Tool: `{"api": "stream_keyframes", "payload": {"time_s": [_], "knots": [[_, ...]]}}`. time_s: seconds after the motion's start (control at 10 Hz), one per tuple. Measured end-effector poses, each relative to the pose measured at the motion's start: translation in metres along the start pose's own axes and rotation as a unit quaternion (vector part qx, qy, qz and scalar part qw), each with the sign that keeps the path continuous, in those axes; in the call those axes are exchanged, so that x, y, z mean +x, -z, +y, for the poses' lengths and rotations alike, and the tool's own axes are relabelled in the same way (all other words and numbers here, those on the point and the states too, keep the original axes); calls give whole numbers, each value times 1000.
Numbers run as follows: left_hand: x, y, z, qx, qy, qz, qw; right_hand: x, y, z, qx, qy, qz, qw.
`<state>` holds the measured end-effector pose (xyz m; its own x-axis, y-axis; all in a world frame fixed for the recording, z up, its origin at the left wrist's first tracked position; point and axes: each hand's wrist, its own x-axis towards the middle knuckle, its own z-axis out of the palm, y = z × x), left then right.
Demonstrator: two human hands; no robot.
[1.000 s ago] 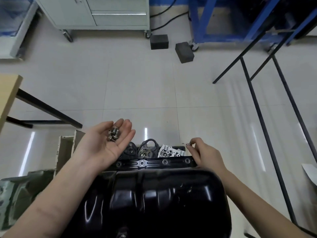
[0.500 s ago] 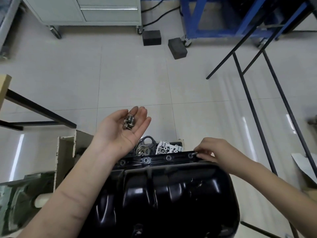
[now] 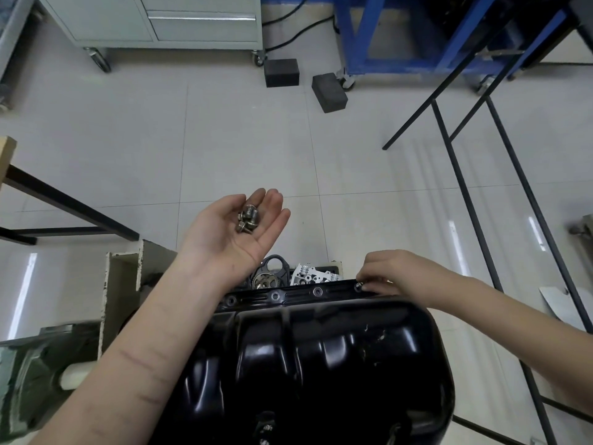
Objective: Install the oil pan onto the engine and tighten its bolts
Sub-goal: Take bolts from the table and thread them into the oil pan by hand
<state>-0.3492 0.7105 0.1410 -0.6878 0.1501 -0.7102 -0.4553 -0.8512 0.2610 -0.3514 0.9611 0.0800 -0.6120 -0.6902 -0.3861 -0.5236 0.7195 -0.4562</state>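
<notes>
A glossy black oil pan fills the lower middle, lying dome up on the engine. Its far flange shows a row of bolt holes. My left hand hovers palm up beyond that flange, fingers relaxed, carrying a few silver bolts. At the flange's far right corner my right hand pinches one bolt that sits at a hole. The engine under the pan is mostly hidden; grey engine parts peek out past the flange.
A cream metal stand sits left of the pan. Black table legs cross at the left, a thin black frame at the right. Two dark blocks, a grey cabinet and a blue rack stand on the far floor.
My right hand brought its bolt down from above the flange to the far right corner hole. The left hand drifted right and a little farther away with its bolts.
</notes>
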Motion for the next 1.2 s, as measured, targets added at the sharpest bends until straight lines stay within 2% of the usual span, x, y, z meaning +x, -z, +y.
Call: {"api": "stream_keyframes", "payload": {"time_s": [0.1, 0.2, 0.4, 0.6, 0.8, 1.2], "knots": [[0, 0, 0, 0, 1, 2, 1000, 6, 5, 0, -56, 12, -38, 998], [0, -1, 0, 2, 0, 2, 1000, 8, 6, 5, -74, 11, -37, 996], [1, -1, 0, 2, -2, 4, 1000, 1, 4, 8, -58, -7, -16, 998], [2, -2, -1, 6, -3, 7, 1000, 7, 8, 2, -60, -5, -56, 997], [2, -4, -2, 10, 1, 8, 1000, 22, 12, -6, -117, 3, -128, 985], [0, -5, -1, 11, 4, 8, 1000, 19, 14, -6, -126, 26, -148, 981]]}}
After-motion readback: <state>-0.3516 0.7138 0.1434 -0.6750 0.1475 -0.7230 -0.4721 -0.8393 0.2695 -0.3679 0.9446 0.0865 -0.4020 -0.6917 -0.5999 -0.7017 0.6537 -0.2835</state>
